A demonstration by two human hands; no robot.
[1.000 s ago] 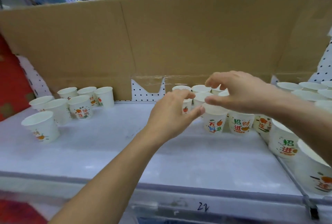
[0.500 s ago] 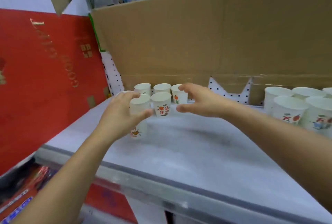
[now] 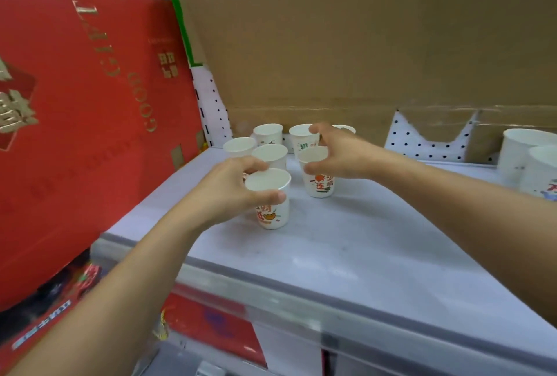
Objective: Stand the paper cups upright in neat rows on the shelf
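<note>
Several white printed paper cups stand upright in a cluster at the shelf's far left corner. My left hand grips the nearest cup around its rim, thumb on the front, fingers behind. My right hand holds the rim of another cup just to the right, thumb at its near edge and fingers over the far side. Behind them stand more cups, one partly hidden by my right hand.
A tall red gift box walls off the left side. Brown cardboard and white pegboard form the back. More upright cups stand at the right edge. The shelf's front lip runs below.
My view swung from the right cup group to the left one. Both hands moved to the left cluster and closed around two front cups, which now stand nearer me than before.
</note>
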